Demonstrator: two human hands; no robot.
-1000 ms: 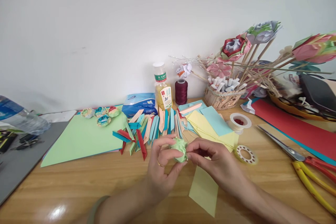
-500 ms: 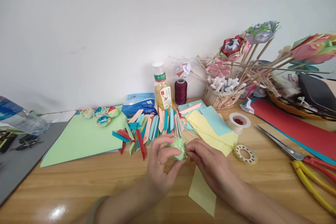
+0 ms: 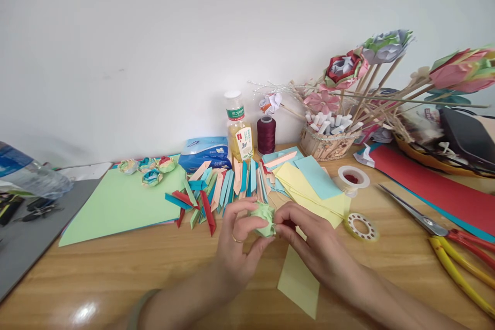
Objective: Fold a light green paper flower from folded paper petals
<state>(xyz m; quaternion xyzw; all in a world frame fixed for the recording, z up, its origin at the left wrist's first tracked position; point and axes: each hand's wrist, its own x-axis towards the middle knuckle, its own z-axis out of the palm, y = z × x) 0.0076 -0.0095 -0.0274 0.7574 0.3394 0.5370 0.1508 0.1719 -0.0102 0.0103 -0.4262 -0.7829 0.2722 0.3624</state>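
Between the fingers and thumb of my left hand [image 3: 240, 247] is a light green folded paper flower [image 3: 263, 219], raised above the table. My right hand [image 3: 309, 240] meets the flower's right side, with its thumb and forefinger pinched at the edge; whether a petal tip or a thread lies in that pinch I cannot make out. Below my right hand a pale yellow paper sheet [image 3: 297, 283] lies on the wooden table. Just beyond both hands are several folded paper strips [image 3: 228, 185] in red, blue, green and peach.
Finished paper flowers [image 3: 152, 177] sit on green sheets [image 3: 124, 211] at left. Scissors [image 3: 433, 224] and a tape roll [image 3: 361, 227] lie right, near a ribbon spool [image 3: 352, 179]. Behind stand a tissue pack [image 3: 204, 154], a bottle [image 3: 240, 131], a thread cone [image 3: 266, 135] and a basket [image 3: 328, 144].
My right hand's fingers have shifted slightly at the flower's edge, its thumb and forefinger opening a small gap behind the pinch. My left hand and the flower stay nearly in place.
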